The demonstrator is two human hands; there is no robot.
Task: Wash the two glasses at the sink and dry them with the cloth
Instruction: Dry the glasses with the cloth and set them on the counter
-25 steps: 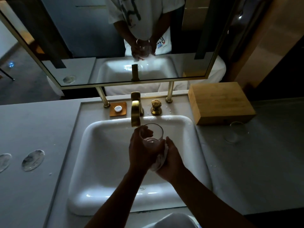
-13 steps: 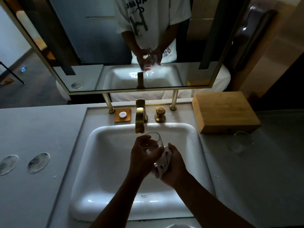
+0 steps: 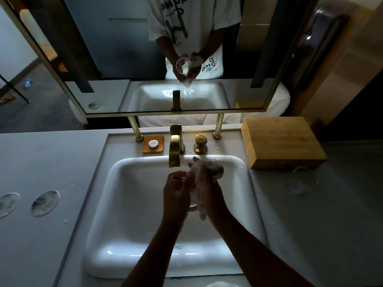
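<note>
Over the white sink (image 3: pixel 128 204), my left hand (image 3: pixel 176 193) grips a clear glass (image 3: pixel 180 178), its rim tilted toward the gold tap (image 3: pixel 175 150). My right hand (image 3: pixel 207 183) holds a white cloth (image 3: pixel 215 169) bunched against the glass's side; a tail of the cloth hangs below at the wrist. Most of the glass is hidden by my fingers. A second clear glass (image 3: pixel 300 179) stands upright on the grey counter to the right of the sink, in front of the wooden box.
A wooden box (image 3: pixel 281 141) sits at the back right. A gold tap handle (image 3: pixel 200 143) and a copper soap dish (image 3: pixel 153 144) flank the tap. Two round coasters (image 3: pixel 44 203) lie on the left counter. The mirror (image 3: pixel 145 59) stands close above the tap.
The glass has tipped from upright toward the tap in my left hand. My right hand with the cloth has slid up from the glass's base along its right side.
</note>
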